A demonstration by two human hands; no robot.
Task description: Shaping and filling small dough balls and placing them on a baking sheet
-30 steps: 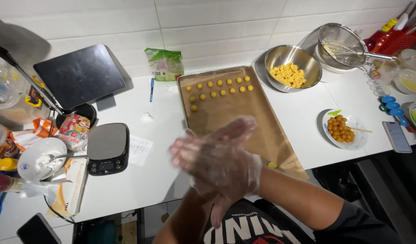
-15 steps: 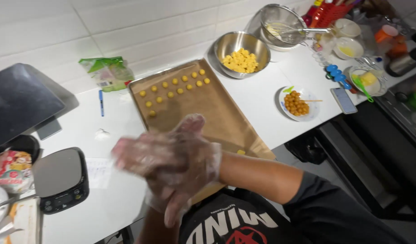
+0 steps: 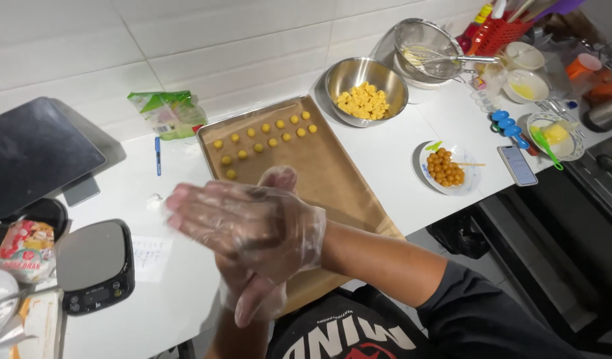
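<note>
Both my hands wear clear plastic gloves and are pressed palm to palm above the near end of a paper-lined baking tray (image 3: 332,173). My right hand (image 3: 246,223) lies on top with its fingers pointing left. My left hand (image 3: 256,302) is underneath, fingers pointing down. Whatever lies between the palms is hidden. Two rows of small yellow dough balls (image 3: 266,136) sit at the tray's far end. Behind the tray, a steel bowl (image 3: 339,73) holds yellow pieces (image 3: 364,103).
A black kitchen scale (image 3: 96,266) stands at the left, with a dark tablet (image 3: 33,153) behind it. A green packet (image 3: 167,113) and blue pen (image 3: 157,156) lie by the wall. To the right are a plate (image 3: 469,179) of brown balls, a phone (image 3: 517,165) and a sieve (image 3: 422,43).
The view has swung, so the counter sits differently in frame. My hands stay pressed together, and the top hand has slid across the lower one.
</note>
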